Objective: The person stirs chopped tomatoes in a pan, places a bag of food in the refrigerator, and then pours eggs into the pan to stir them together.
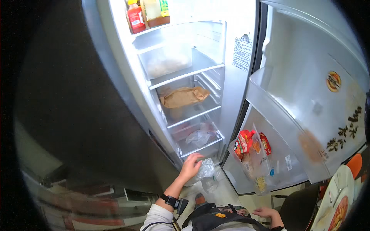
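Observation:
My left hand [190,168] is in front of the fridge's lowest part, thumb and fingers apart. Right beside its fingers is a crumpled clear plastic bag [207,168]; whether they touch is hard to tell. A clear plastic container [210,184] stands below the bag, close to the floor. My right hand [262,212] hangs low by my right side with loosely bent fingers and nothing in it. Before me the open refrigerator [237,83] holds a brown paper bag [185,97] on a middle shelf and a plastic bag [200,138] on a lower one.
The open fridge door [306,95] spans the right, with red packets [244,143] in its lower bin. Bottles [136,17] stand on the top shelf. A dark closed door [78,101] fills the left. A table with plates [332,199] and a dark chair [299,208] are at lower right.

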A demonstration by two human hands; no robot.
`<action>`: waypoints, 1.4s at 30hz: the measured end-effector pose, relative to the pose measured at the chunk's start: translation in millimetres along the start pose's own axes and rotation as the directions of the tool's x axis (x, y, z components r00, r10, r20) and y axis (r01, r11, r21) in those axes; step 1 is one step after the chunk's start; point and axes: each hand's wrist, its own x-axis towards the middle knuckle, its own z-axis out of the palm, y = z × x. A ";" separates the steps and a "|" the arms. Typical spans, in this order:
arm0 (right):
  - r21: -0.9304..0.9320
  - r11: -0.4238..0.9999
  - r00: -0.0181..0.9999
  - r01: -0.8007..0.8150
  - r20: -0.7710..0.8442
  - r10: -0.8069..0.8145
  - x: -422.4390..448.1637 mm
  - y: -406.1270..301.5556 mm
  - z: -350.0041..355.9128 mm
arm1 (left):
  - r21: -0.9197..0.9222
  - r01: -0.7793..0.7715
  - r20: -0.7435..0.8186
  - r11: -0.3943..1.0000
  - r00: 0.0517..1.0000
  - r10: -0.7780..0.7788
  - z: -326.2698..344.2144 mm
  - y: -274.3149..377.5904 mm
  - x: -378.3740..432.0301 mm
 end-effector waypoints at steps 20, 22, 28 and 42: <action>-0.012 0.648 0.570 0.762 -0.463 -0.679 8.7 44.4 14.4 | -0.250 0.550 -0.567 0.797 0.584 -0.581 45.2 178.7 -434.2; -0.096 0.590 0.522 0.802 -0.370 -0.769 30.5 55.4 11.7 | -0.290 0.512 -0.595 0.809 0.566 -0.571 56.9 209.1 -466.3; -0.244 0.515 0.566 0.822 0.235 -0.791 17.3 14.8 69.9 | -0.394 0.561 -0.652 0.728 0.388 -0.652 77.1 255.9 -572.1; -0.164 0.063 0.173 0.984 0.840 -0.514 -165.7 -155.1 368.9 | -0.592 0.250 -0.802 0.766 -0.086 -0.591 37.3 328.4 -666.7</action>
